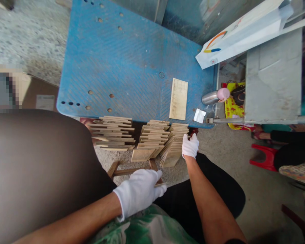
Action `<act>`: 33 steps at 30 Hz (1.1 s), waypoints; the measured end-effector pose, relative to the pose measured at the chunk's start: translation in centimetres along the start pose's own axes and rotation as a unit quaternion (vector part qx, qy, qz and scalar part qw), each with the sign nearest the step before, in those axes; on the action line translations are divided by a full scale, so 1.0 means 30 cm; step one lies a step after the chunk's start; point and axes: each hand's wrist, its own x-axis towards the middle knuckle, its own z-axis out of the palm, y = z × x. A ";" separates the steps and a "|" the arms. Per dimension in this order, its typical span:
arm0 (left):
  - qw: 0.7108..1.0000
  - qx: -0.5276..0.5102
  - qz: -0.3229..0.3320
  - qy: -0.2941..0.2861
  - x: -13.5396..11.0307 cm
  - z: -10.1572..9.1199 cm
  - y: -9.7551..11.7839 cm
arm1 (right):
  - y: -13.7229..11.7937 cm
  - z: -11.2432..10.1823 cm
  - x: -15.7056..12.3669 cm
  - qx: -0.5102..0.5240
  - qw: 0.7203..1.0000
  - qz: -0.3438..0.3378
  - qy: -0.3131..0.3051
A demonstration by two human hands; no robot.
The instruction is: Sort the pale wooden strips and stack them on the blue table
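Note:
My left hand (141, 191), in a white glove, is low in the middle of the view. Between its thumb and fingers shows a thin pale edge, which looks like a wooden board (160, 184) seen edge-on. My right hand (190, 146), also gloved in white, is at the right-hand stack of thin wooden boards (173, 149), thumb and forefinger apart. Whether it touches the stack's edge I cannot tell. Left of it are a middle stack of boards (154, 135) and a left stack (113, 132), their ends staggered. One single board (178, 99) lies flat on the blue plastic table (132, 61).
A steel bottle with a pink cap (210, 97) and a white paper piece (199, 116) are by the table's right edge. A white bag (234, 37) juts over the far right corner. A wooden stool frame (128, 171) stands below; a red stool (263, 157) is at right.

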 end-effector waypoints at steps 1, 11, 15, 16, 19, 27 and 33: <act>1.000 0.001 -0.002 0.003 0.001 0.003 -0.003 | -0.027 -0.004 0.016 -0.006 1.000 -0.012 0.010; 0.998 -0.034 -0.037 0.035 0.003 0.025 -0.048 | -0.335 0.029 0.143 -0.104 0.985 -0.138 -0.003; 0.996 -0.065 -0.039 0.046 0.005 0.040 -0.066 | -0.391 0.051 0.173 -0.131 0.985 -0.110 -0.033; 0.996 -0.070 -0.043 0.047 0.005 0.044 -0.069 | -0.397 0.056 0.178 -0.134 0.985 -0.101 -0.041; 0.995 -0.077 -0.052 0.043 0.003 0.051 -0.072 | -0.401 0.068 0.191 -0.140 0.984 -0.092 -0.052; 0.994 -0.079 -0.065 0.028 0.006 0.034 -0.066 | -0.417 0.073 0.191 -0.166 0.981 -0.096 -0.032; 0.992 -0.088 -0.087 0.031 0.014 0.047 -0.073 | -0.440 0.051 0.200 -0.165 0.981 -0.095 -0.033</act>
